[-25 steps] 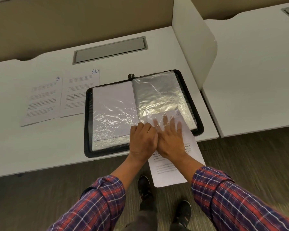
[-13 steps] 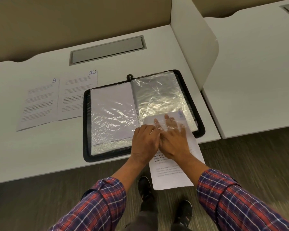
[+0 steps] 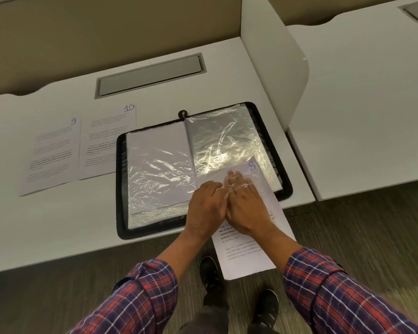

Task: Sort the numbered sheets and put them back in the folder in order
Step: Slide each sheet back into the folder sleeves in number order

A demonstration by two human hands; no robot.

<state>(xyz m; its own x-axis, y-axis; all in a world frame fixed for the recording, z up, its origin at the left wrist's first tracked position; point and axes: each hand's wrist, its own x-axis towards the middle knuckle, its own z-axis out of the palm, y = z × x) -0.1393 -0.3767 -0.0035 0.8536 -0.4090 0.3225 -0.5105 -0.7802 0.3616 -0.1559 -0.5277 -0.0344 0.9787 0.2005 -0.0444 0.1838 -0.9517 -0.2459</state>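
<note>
— On the tabletop (image 3: 58, 225), how do things stand?
— I see the folder (image 3: 119, 179) lying open, with sheets 9 (image 3: 51, 160) and 10 (image 3: 106, 141) to its left. Sheet 8 (image 3: 249, 256) is partway into the right sleeve (image 3: 227, 141), its lower half overhanging the edge. My left hand (image 3: 206, 208) pinches the sleeve's lip with curled fingers. My right hand (image 3: 246, 210) lies flat on the sheet, fingers straight under the plastic.
— Risk?
— The paper's tilted, so a corner could catch and crumple.
</note>
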